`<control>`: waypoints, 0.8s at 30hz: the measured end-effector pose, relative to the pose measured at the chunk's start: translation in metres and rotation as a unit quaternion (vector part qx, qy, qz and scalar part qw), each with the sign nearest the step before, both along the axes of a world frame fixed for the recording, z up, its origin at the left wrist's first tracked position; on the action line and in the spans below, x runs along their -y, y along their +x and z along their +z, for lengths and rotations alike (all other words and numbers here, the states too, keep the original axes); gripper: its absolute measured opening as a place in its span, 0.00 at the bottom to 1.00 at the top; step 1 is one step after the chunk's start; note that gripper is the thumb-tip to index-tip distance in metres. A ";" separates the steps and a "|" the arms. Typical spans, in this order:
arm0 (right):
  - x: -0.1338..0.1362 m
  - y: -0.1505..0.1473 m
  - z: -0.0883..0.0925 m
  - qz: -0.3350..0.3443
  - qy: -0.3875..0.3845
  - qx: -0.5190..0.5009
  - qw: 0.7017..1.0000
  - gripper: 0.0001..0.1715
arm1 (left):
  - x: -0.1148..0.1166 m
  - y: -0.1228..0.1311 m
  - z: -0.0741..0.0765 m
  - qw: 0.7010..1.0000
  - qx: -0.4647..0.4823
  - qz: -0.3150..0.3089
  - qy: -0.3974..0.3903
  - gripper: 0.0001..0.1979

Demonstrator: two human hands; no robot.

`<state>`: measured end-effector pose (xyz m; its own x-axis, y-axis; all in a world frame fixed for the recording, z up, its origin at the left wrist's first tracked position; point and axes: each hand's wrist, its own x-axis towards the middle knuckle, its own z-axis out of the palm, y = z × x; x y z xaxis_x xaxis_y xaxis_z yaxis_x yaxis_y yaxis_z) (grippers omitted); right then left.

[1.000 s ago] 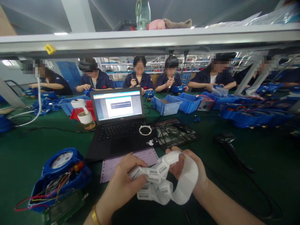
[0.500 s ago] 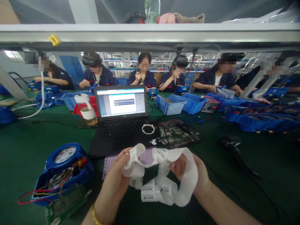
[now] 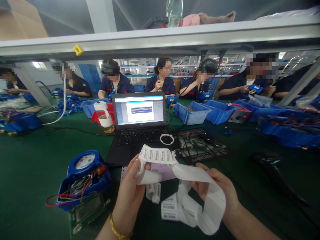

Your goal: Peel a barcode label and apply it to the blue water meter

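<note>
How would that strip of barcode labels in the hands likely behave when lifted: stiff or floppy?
Probably floppy: the label strip curls and loops between left hand and right hand. Likely light, since its raised end stands up unsupported. Loose loops could tangle.

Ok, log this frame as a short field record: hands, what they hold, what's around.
left hand: left hand pinches the upper end of the barcode label strip
right hand: right hand holds the strip's looped backing
strip: barcodes face up near the top, the rest hangs in coils between the hands
nearby: open laptop ahead, blue water meter with loose wires at left, black scanner at right
surface: green bench
others: co-workers seated across
</note>
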<state>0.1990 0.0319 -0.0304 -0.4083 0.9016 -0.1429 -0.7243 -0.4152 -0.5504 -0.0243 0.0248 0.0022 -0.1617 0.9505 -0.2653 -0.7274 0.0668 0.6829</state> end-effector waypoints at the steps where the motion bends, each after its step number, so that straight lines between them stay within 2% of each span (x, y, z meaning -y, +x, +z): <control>1: 0.000 -0.001 0.002 0.000 0.003 -0.001 1.000 0.09 | 0.000 0.000 0.000 1.000 -0.001 0.002 -0.002 0.14; 7: 0.006 -0.005 0.009 -0.015 0.015 0.009 1.000 0.08 | -0.001 -0.002 -0.003 1.000 -0.014 -0.008 0.016 0.17; 11: 0.011 -0.009 0.009 -0.031 0.074 0.089 0.993 0.12 | -0.002 -0.001 -0.003 0.999 -0.031 -0.016 0.025 0.20; 15: 0.014 -0.014 0.007 -0.012 0.163 0.186 0.969 0.11 | 0.000 0.000 -0.004 0.997 -0.075 0.026 -0.001 0.28; 17: 0.014 -0.016 0.005 -0.045 0.222 0.262 0.938 0.11 | 0.002 0.002 -0.004 0.991 -0.128 0.030 0.010 0.28; 20: 0.013 -0.015 0.002 -0.129 0.294 0.379 0.868 0.12 | 0.007 0.004 -0.005 0.956 -0.284 0.026 0.069 0.23; 22: 0.013 -0.013 0.000 -0.167 0.320 0.407 0.839 0.12 | 0.011 0.006 -0.005 0.908 -0.401 0.034 0.118 0.17; 24: 0.013 -0.012 -0.001 -0.184 0.340 0.411 0.826 0.12 | 0.013 0.009 -0.006 0.852 -0.493 0.046 0.173 0.11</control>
<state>0.1871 0.0187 -0.0316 -0.1053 0.9285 0.3560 0.0008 0.3581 -0.9337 -0.0158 0.0114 -0.0037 -0.2227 0.9153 0.3356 0.2190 -0.2885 0.9321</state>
